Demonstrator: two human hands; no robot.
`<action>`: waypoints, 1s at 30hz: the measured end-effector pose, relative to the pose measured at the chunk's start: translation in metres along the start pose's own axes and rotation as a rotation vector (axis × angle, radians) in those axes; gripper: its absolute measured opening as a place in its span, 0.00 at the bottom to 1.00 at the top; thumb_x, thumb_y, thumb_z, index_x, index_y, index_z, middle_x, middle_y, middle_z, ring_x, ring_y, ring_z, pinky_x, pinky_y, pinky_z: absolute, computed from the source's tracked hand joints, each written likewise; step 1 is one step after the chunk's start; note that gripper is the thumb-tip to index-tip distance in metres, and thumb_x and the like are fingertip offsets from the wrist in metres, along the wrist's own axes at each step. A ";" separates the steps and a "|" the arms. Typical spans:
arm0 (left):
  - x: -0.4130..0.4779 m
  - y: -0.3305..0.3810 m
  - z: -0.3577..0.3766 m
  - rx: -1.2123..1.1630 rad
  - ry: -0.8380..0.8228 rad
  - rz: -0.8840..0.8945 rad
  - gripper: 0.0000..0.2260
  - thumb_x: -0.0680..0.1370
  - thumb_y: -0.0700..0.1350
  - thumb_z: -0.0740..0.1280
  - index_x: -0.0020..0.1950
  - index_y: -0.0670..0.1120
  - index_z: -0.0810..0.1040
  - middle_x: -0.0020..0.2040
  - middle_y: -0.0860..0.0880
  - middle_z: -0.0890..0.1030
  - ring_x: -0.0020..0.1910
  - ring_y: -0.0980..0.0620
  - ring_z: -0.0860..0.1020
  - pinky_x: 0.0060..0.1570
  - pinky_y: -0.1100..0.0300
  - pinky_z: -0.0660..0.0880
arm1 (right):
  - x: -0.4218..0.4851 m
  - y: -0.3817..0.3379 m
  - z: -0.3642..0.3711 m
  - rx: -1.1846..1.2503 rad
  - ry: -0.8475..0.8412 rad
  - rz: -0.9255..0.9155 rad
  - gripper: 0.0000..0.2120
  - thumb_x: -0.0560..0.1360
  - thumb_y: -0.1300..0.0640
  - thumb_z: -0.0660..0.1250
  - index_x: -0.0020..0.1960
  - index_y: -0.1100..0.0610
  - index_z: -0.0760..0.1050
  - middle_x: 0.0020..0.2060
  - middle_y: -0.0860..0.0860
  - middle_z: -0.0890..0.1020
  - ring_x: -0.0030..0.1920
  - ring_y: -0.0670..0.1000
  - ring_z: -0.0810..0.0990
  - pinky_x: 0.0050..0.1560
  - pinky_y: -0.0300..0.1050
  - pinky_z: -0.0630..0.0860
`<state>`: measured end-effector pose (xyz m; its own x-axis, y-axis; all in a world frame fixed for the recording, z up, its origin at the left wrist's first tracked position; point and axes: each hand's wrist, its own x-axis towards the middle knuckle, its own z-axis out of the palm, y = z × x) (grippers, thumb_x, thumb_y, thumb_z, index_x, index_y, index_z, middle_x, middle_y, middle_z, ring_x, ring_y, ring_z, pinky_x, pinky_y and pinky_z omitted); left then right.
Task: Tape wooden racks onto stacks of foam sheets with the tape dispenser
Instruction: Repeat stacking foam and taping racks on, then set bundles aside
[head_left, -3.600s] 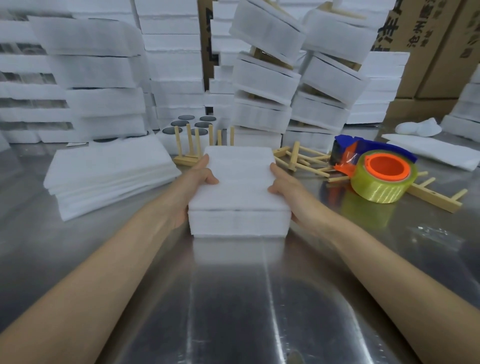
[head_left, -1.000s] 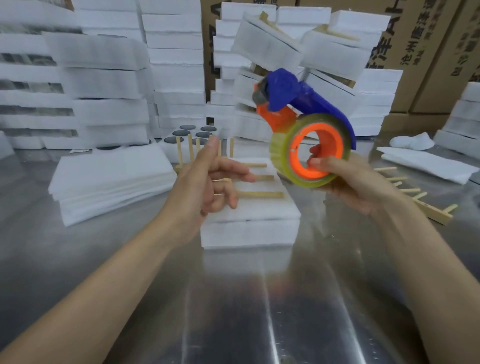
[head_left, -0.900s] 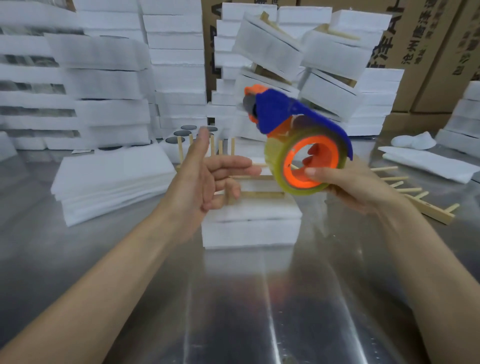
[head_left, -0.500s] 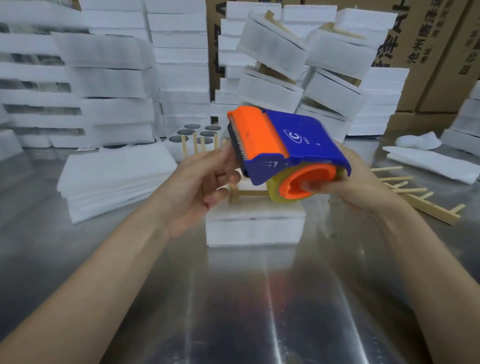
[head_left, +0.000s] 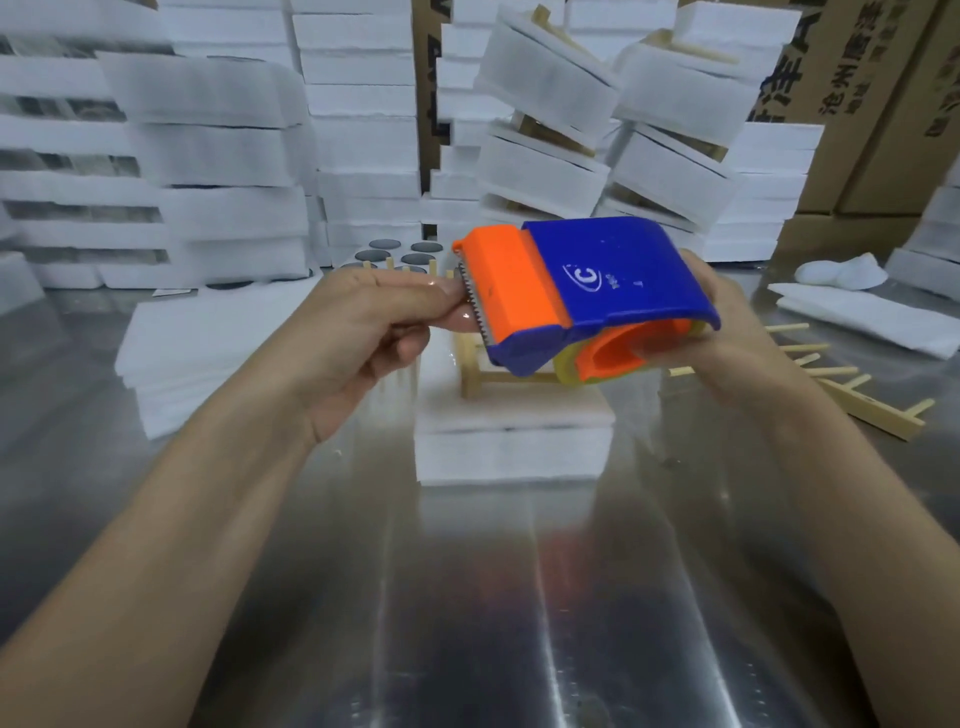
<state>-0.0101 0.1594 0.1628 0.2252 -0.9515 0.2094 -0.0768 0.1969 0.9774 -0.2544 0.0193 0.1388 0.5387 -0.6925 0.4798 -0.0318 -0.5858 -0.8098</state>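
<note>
Orange and blue plastic sits between the hands: the right hand (head_left: 727, 332) grips the tape dispenser (head_left: 597, 275) from its rear end, fingers curled under the yellowish roll (head_left: 563, 371) with its orange core. The left hand (head_left: 363, 332) has thumb and forefinger pinched together right at the toothed cutter on the dispenser's orange nose. A glossy bit of clear tape (head_left: 434, 285) shows on the fingertips, and the other fingers are curled below.

The dispenser is held in the air above a stack of foam sheets (head_left: 514, 447) in the middle of the shiny metal bench (head_left: 467, 597). A wooden rack (head_left: 478, 364) lies on top of that stack, mostly hidden behind the dispenser. A second rack (head_left: 872, 410) lies on the bench to the right, apart from the stack. A spread pile of loose foam sheets (head_left: 218, 353) lies to the left. Behind, finished white bundles (head_left: 550, 166) are piled high, some tilted, with cardboard boxes (head_left: 857, 104) at the back right.
</note>
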 end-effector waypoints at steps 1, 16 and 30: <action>0.000 0.002 -0.001 -0.018 0.011 -0.017 0.13 0.75 0.42 0.67 0.31 0.48 0.85 0.31 0.53 0.83 0.21 0.61 0.65 0.20 0.73 0.61 | 0.002 0.003 -0.002 -0.016 -0.011 0.004 0.29 0.61 0.61 0.74 0.60 0.47 0.73 0.49 0.40 0.83 0.53 0.43 0.81 0.44 0.33 0.77; 0.028 -0.029 -0.058 0.322 0.414 0.005 0.11 0.72 0.55 0.72 0.33 0.52 0.83 0.40 0.55 0.80 0.37 0.63 0.76 0.42 0.66 0.68 | 0.007 0.050 -0.032 -0.009 0.393 0.106 0.25 0.65 0.72 0.67 0.51 0.45 0.78 0.40 0.39 0.85 0.44 0.40 0.83 0.41 0.30 0.76; 0.046 -0.054 -0.044 0.086 0.473 0.008 0.11 0.81 0.45 0.64 0.41 0.42 0.79 0.30 0.49 0.70 0.24 0.56 0.65 0.30 0.66 0.66 | 0.008 0.058 -0.029 -0.080 0.455 0.133 0.25 0.66 0.71 0.70 0.48 0.40 0.79 0.41 0.39 0.84 0.45 0.40 0.83 0.40 0.31 0.77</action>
<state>0.0468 0.1151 0.1214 0.6400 -0.7343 0.2264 -0.1556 0.1647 0.9740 -0.2765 -0.0322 0.1058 0.1032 -0.8673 0.4869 -0.1503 -0.4975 -0.8543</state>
